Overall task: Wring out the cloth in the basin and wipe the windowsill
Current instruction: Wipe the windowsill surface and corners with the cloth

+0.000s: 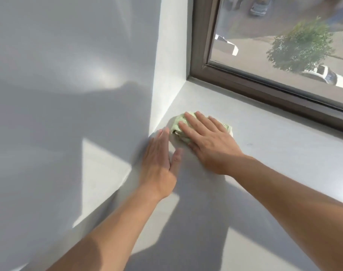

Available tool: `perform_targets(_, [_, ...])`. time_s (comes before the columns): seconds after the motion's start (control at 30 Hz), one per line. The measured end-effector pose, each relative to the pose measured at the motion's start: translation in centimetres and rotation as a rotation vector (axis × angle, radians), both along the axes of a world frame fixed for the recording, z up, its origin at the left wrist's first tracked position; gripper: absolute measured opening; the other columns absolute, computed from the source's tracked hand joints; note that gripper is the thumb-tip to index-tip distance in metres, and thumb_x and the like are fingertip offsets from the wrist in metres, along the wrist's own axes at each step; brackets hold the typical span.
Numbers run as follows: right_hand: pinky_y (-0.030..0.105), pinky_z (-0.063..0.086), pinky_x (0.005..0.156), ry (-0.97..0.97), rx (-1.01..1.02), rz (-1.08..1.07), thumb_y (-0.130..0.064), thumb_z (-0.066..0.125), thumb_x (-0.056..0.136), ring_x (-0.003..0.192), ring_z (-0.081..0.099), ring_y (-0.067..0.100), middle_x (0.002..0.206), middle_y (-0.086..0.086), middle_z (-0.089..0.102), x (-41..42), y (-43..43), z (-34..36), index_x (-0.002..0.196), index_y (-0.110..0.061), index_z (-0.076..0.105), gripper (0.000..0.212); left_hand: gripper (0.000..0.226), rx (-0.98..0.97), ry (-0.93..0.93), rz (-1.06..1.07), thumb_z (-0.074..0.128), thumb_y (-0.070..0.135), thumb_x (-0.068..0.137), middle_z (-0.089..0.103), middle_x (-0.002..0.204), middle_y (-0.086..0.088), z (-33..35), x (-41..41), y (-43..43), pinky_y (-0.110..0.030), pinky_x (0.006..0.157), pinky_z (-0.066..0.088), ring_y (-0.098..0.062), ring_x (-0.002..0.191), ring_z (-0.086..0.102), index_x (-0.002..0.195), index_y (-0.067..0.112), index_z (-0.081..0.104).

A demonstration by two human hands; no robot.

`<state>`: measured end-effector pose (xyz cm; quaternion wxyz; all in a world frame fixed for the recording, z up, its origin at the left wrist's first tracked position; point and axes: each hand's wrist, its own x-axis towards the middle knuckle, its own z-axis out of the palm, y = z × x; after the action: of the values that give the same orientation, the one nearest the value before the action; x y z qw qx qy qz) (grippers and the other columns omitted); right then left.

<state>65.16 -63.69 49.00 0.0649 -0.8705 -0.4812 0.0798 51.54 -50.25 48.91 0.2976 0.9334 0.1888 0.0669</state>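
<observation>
Wall (59,94) fills the left side, pale grey with patches of sunlight and my arms' shadows across it. Next comes my left hand (159,159), flat with its fingers straight and close together, the thumb spread a little; it rests at the left end of the windowsill (284,153), right by the corner where the sill's front edge meets the wall. It has hold of nothing, and its fingertips reach just beside the cloth (179,122) without clearly touching it; the hand is blurred, so I cannot tell for sure. The cloth is light green and bunched up, lying on the sill near its left end, close to the white window reveal (172,65). My right hand (207,141) lies palm down on top of it, fingers stretched out and slightly fanned, pressing rather than gripping; green fabric shows past my fingertips and at the far side of the hand. Further right the sill runs on bare and grey along the brown window frame (264,89). Through the glass I see a tree (301,49) and parked cars below
</observation>
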Motion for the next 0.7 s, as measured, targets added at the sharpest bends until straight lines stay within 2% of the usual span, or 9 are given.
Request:
perform_targets(0.1, [0.042,0.005,0.123,-0.024,0.024,-0.133,-0.04,0.027,0.104,0.152,0.005,0.025,0.166,-0.004,0.007,6.1,2.0,-0.5,0.156,-0.035,0.013,0.054,0.069,0.183,0.012,-0.021,0.019,0.052,0.099,0.029,0.159,-0.008,-0.7,0.3,-0.1,-0.039,0.121,0.014,-0.019,0.149,0.018,0.149,0.008,0.033])
perform_targets(0.2, [0.043,0.004,0.123,-0.007,0.052,-0.243,-0.038,0.027,0.104,0.153,0.004,0.027,0.167,-0.003,0.005,8.3,5.0,-0.3,0.156,-0.033,0.014,0.054,0.066,0.28,0.048,-0.046,0.018,0.052,0.099,0.029,0.159,-0.007,-1.1,0.7,-0.1,-0.042,0.12,0.015,-0.02,0.15,0.015,0.146,0.011,0.039])
perform_targets(0.33, [0.043,0.008,0.122,-0.02,0.055,0.059,-0.044,0.018,0.1,0.152,0.01,0.024,0.166,-0.006,0.012,6.0,3.1,-0.5,0.156,-0.033,0.019,0.057,0.067,0.332,0.104,-0.063,0.019,0.053,0.098,0.025,0.161,-0.008,-0.9,0.5,0.0,-0.043,0.121,0.013,-0.021,0.151,0.012,0.148,0.01,0.035])
perform_targets(0.37, [0.042,0.008,0.122,-0.009,0.048,0.077,-0.044,0.018,0.1,0.152,0.01,0.022,0.166,-0.007,0.012,7.1,2.8,-0.5,0.156,-0.034,0.019,0.056,0.067,0.336,0.113,-0.065,0.02,0.053,0.098,0.024,0.161,-0.008,-0.9,0.4,0.1,-0.043,0.121,0.013,-0.021,0.151,0.011,0.148,0.01,0.034])
perform_targets(0.47, [0.041,0.007,0.121,0.022,0.061,-0.17,-0.039,0.026,0.103,0.152,0.009,0.021,0.166,-0.006,0.009,10.2,4.7,-0.2,0.155,-0.033,0.018,0.053,0.068,0.338,0.118,-0.063,0.022,0.054,0.097,0.025,0.16,-0.008,-1.0,0.2,0.1,-0.042,0.121,0.012,-0.022,0.15,0.012,0.148,0.01,0.034])
perform_targets(0.53, [0.044,0.008,0.121,-0.026,0.083,-0.265,-0.036,0.029,0.103,0.151,0.01,0.025,0.166,-0.002,0.01,8.6,6.0,-0.6,0.155,-0.029,0.019,0.054,0.068,0.331,0.113,-0.057,0.025,0.054,0.096,0.026,0.16,-0.009,-0.8,0.2,0.1,-0.042,0.121,0.013,-0.022,0.15,0.013,0.147,0.01,0.036])
perform_targets(0.7, [0.041,0.009,0.121,0.028,0.053,0.15,-0.047,0.021,0.1,0.152,0.012,0.021,0.165,-0.009,0.015,3.2,1.6,-0.5,0.154,-0.037,0.022,0.055,0.064,0.191,0.067,-0.036,0.044,0.046,0.093,0.031,0.157,-0.011,0.2,-0.9,0.1,-0.041,0.121,0.015,-0.025,0.149,0.019,0.143,0.007,0.04])
